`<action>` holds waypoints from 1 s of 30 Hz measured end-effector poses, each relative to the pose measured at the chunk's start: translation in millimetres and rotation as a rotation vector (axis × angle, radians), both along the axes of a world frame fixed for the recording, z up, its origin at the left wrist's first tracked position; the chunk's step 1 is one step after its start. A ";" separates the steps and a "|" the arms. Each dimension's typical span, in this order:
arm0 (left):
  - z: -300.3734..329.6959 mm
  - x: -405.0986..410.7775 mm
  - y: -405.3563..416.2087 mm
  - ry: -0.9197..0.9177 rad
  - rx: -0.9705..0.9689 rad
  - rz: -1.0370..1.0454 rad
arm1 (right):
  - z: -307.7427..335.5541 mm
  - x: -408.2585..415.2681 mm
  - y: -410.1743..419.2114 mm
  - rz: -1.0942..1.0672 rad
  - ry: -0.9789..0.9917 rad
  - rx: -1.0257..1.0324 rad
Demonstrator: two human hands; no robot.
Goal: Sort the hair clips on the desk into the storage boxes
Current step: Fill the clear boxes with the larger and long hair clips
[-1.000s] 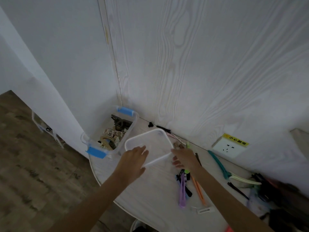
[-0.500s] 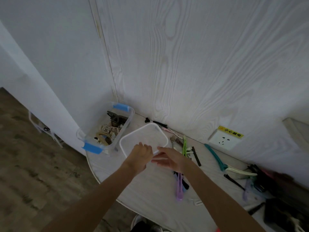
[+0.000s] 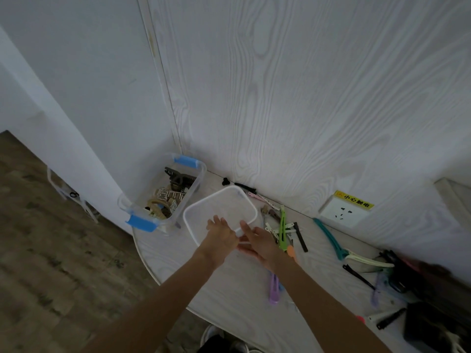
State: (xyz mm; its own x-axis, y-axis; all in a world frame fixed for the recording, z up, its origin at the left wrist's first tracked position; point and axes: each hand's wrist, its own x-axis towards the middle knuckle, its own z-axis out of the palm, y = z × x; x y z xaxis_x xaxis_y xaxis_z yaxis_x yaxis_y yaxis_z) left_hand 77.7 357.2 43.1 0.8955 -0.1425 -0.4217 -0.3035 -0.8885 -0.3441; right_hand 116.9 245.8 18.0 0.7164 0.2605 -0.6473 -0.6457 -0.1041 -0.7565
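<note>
A clear storage box [image 3: 175, 197] with blue handles stands at the table's far left corner and holds several hair clips. Right of it lies an empty clear white-rimmed container [image 3: 221, 208]. My left hand [image 3: 221, 236] and my right hand [image 3: 258, 242] meet at its near rim and hold it. Loose clips lie to the right: a green one [image 3: 282, 229], a black one [image 3: 301, 237], a teal one [image 3: 328, 236] and a purple one [image 3: 274, 289] partly under my right forearm.
A wall socket [image 3: 342, 212] with a yellow label sits low on the wood-grain wall. More clips and dark objects [image 3: 428, 324] crowd the table's right end. The rounded table edge [image 3: 142, 253] drops to the floor on the left.
My hands have come together at the near rim of the white-rimmed container, from being spread on either side of it. The container now lies flatter on the table.
</note>
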 end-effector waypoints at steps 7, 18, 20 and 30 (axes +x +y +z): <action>1.2 -2.4 -0.7 -0.033 -0.042 0.045 | -9.7 -0.5 0.1 -0.055 -0.044 -0.051; -8.0 -4.2 -10.7 0.001 0.138 -0.041 | -15.0 -4.1 5.0 -0.118 -0.084 -0.171; -8.0 -4.2 -11.5 0.004 0.150 -0.043 | -12.3 -6.0 5.6 -0.122 -0.068 -0.142; -14.7 -5.1 -7.6 -0.045 0.112 -0.045 | 10.1 0.6 4.2 0.130 0.099 -0.059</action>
